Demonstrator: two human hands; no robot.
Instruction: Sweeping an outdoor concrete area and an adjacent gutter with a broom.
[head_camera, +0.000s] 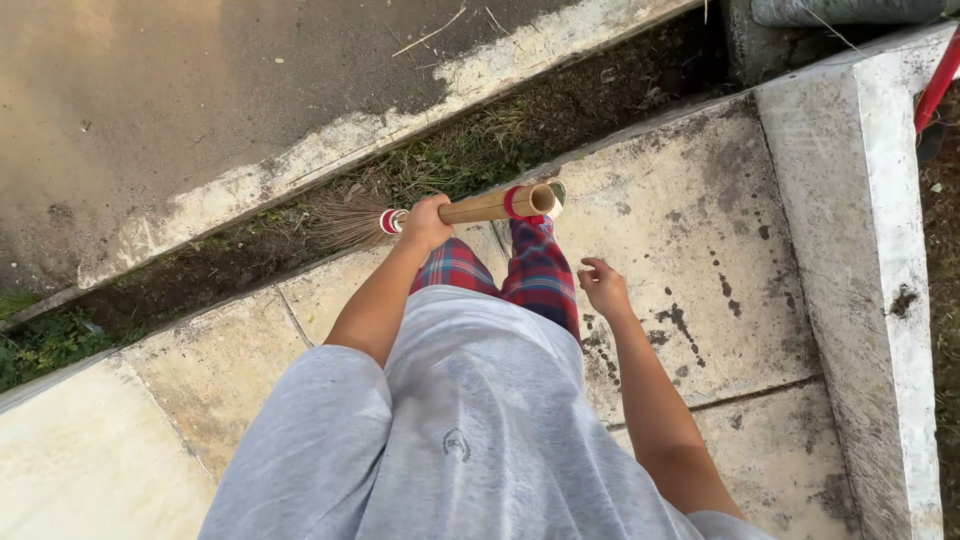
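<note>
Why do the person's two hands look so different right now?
The left hand is closed around the bamboo broom handle, while the right hand holds nothing. The left hand reaches forward toward the weedy gutter; the right hand hangs lower over the stained concrete slab. The left hand's fingers wrap tight; the right hand's fingers curl loosely. Both are bare.

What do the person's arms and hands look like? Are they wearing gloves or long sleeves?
No gloves. Both the left hand and the right hand are bare, with no rings, watch or bracelet showing. The sleeves are short ones of a loose light grey cotton T-shirt, ending above the elbows, so the forearms are uncovered.
</note>
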